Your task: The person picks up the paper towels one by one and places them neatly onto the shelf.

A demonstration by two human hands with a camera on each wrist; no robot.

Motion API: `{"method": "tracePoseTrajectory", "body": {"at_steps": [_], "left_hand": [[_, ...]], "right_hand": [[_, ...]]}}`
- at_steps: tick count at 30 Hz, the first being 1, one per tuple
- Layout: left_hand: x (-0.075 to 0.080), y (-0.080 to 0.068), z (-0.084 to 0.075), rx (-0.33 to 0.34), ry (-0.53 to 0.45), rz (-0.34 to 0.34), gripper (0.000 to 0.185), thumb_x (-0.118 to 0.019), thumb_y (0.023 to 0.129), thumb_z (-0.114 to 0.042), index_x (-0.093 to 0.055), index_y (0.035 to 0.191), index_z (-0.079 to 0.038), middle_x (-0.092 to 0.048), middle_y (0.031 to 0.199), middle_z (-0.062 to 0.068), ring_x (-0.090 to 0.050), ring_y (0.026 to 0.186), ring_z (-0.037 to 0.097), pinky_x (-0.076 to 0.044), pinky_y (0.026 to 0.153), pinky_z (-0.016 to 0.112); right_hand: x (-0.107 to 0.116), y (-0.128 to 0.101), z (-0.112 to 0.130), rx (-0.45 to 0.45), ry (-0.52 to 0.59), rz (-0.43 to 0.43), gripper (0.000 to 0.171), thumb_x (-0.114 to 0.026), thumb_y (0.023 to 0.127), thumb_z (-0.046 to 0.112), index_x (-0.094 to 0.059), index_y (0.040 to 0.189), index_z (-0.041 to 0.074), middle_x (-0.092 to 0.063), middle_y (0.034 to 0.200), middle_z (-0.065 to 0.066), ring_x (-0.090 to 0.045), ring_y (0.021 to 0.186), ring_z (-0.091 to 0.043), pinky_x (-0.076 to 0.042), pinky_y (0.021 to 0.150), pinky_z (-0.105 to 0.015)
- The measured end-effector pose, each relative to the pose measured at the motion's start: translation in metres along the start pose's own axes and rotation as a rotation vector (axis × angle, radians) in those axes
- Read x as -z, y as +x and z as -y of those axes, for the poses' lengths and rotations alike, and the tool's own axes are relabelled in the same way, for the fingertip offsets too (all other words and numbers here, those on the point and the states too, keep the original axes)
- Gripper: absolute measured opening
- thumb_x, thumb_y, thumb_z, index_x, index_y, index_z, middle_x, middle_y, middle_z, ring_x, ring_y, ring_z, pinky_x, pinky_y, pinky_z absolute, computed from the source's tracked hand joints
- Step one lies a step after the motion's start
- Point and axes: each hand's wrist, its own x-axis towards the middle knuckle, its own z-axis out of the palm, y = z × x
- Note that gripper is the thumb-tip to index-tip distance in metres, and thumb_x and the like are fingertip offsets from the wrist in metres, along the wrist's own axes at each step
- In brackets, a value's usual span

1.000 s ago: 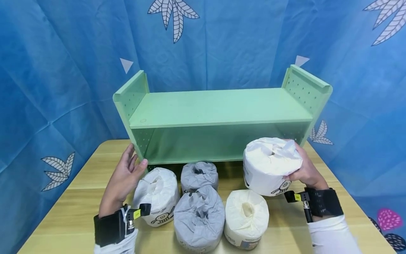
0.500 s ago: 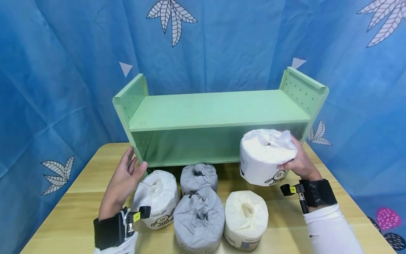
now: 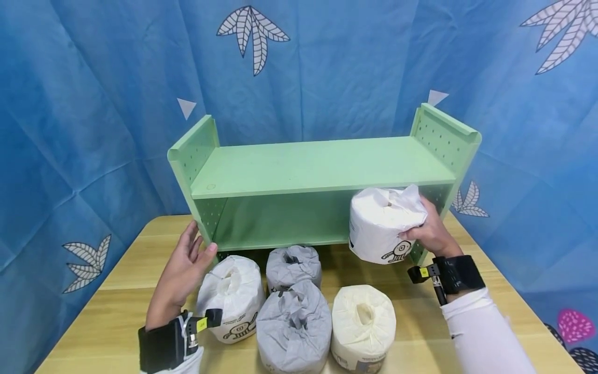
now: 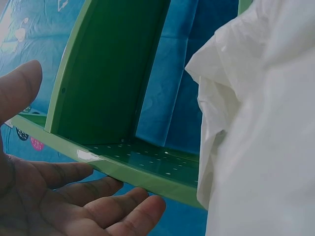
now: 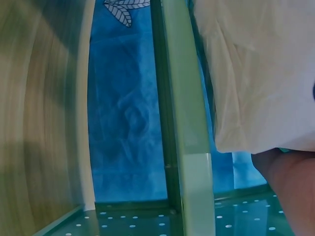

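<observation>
A white paper-wrapped toilet roll [image 3: 380, 226] is held up by my right hand [image 3: 432, 231], whose thumb and fingers grip its right side. It overlaps the right part of the lower opening of a green two-tier shelf [image 3: 322, 163]. In the right wrist view the wrapped roll [image 5: 261, 73] appears beside the green shelf edge [image 5: 189, 123]. My left hand [image 3: 182, 272] has relaxed fingers at the shelf's left side panel; the left wrist view shows those fingers [image 4: 106, 206] along the panel's edge. Just right of this hand stands another white roll [image 3: 231, 298].
On the wooden table [image 3: 117, 306], a grey-wrapped roll [image 3: 293, 267] stands partly under the shelf. Another grey roll [image 3: 294, 327] and a cream roll [image 3: 363, 327] stand nearer the front. A blue patterned cloth [image 3: 299, 72] hangs behind.
My right hand has carried the white toilet roll forward and slightly left, toward the shelf's lower opening. My left hand has stayed at the left panel, and the head view has tilted slightly up.
</observation>
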Motion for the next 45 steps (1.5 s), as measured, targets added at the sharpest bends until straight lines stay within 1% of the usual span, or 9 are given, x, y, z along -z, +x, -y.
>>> {"method": "tracePoseTrajectory", "body": {"at_steps": [10, 13, 18, 22, 27, 31, 37, 41, 45], "left_hand": [[0.002, 0.0, 0.003, -0.004, -0.014, 0.018, 0.088, -0.055, 0.099, -0.033, 0.012, 0.155, -0.019, 0.011, 0.161, 0.004, -0.003, 0.146, 0.03, -0.017, 0.113, 0.052], [0.002, 0.0, 0.003, 0.002, -0.008, 0.013, 0.089, -0.055, 0.099, -0.033, 0.012, 0.155, -0.02, 0.011, 0.161, 0.004, -0.002, 0.146, 0.03, -0.017, 0.114, 0.051], [0.001, 0.001, 0.001, -0.009, 0.01, 0.001, 0.088, -0.056, 0.099, -0.035, 0.01, 0.156, -0.02, 0.01, 0.161, 0.005, -0.004, 0.146, 0.03, -0.018, 0.114, 0.051], [0.002, 0.002, 0.0, -0.013, 0.022, -0.002, 0.088, -0.056, 0.099, -0.036, 0.009, 0.156, -0.019, 0.009, 0.162, 0.007, -0.005, 0.146, 0.032, -0.02, 0.113, 0.053], [0.002, 0.0, 0.001, -0.01, 0.026, 0.001, 0.089, -0.056, 0.099, -0.036, 0.01, 0.156, -0.018, 0.008, 0.161, 0.008, -0.005, 0.146, 0.033, -0.019, 0.113, 0.054], [0.003, -0.001, 0.002, -0.01, 0.026, 0.002, 0.089, -0.056, 0.099, -0.036, 0.01, 0.156, -0.018, 0.009, 0.161, 0.008, -0.004, 0.146, 0.034, -0.019, 0.113, 0.054], [0.002, 0.001, 0.002, -0.027, 0.007, 0.002, 0.088, -0.055, 0.099, -0.034, 0.01, 0.156, -0.016, 0.009, 0.161, 0.007, -0.004, 0.146, 0.032, -0.018, 0.113, 0.052], [0.001, 0.002, 0.003, -0.04, -0.002, 0.007, 0.087, -0.054, 0.1, -0.032, 0.011, 0.156, -0.015, 0.01, 0.161, 0.008, -0.004, 0.146, 0.031, -0.017, 0.112, 0.052], [0.0, 0.004, 0.004, -0.037, -0.005, 0.012, 0.087, -0.054, 0.1, -0.032, 0.011, 0.155, -0.015, 0.011, 0.161, 0.007, -0.003, 0.146, 0.031, -0.017, 0.113, 0.052]], "right_hand": [[-0.001, 0.011, -0.003, -0.131, -0.156, -0.045, 0.067, -0.065, 0.055, -0.016, -0.056, 0.115, 0.013, -0.065, 0.101, 0.006, -0.06, 0.09, -0.011, -0.051, 0.078, -0.022], [0.001, 0.016, -0.005, -0.13, -0.177, -0.039, 0.063, -0.066, 0.057, -0.015, -0.057, 0.113, 0.013, -0.065, 0.1, 0.008, -0.06, 0.088, -0.011, -0.051, 0.077, -0.022], [0.004, 0.029, -0.011, -0.099, -0.112, 0.01, 0.06, -0.062, 0.059, -0.018, -0.064, 0.108, 0.015, -0.069, 0.097, 0.004, -0.064, 0.086, -0.012, -0.053, 0.076, -0.024], [0.005, 0.035, -0.016, -0.122, -0.04, 0.036, 0.06, -0.061, 0.061, -0.021, -0.064, 0.109, 0.015, -0.069, 0.098, 0.001, -0.066, 0.087, -0.015, -0.054, 0.077, -0.025], [0.006, 0.038, -0.02, -0.13, -0.049, 0.046, 0.053, -0.061, 0.064, -0.019, -0.066, 0.103, 0.016, -0.07, 0.093, 0.001, -0.067, 0.082, -0.015, -0.054, 0.075, -0.025], [0.009, 0.041, -0.024, -0.151, -0.013, 0.121, 0.048, -0.056, 0.069, -0.017, -0.07, 0.098, 0.019, -0.072, 0.091, 0.001, -0.067, 0.08, -0.015, -0.054, 0.075, -0.026], [0.014, 0.046, -0.027, -0.264, 0.029, 0.218, 0.041, -0.051, 0.079, -0.009, -0.07, 0.095, 0.024, -0.071, 0.092, 0.005, -0.065, 0.085, -0.011, -0.047, 0.084, -0.023], [0.016, 0.046, -0.027, -0.356, 0.016, 0.224, 0.037, -0.05, 0.082, -0.001, -0.067, 0.096, 0.028, -0.069, 0.095, 0.01, -0.063, 0.09, -0.008, -0.041, 0.09, -0.021], [0.017, 0.047, -0.03, -0.373, 0.021, 0.214, 0.035, -0.052, 0.082, 0.001, -0.065, 0.099, 0.027, -0.068, 0.097, 0.01, -0.062, 0.094, -0.008, -0.038, 0.093, -0.021]]}}
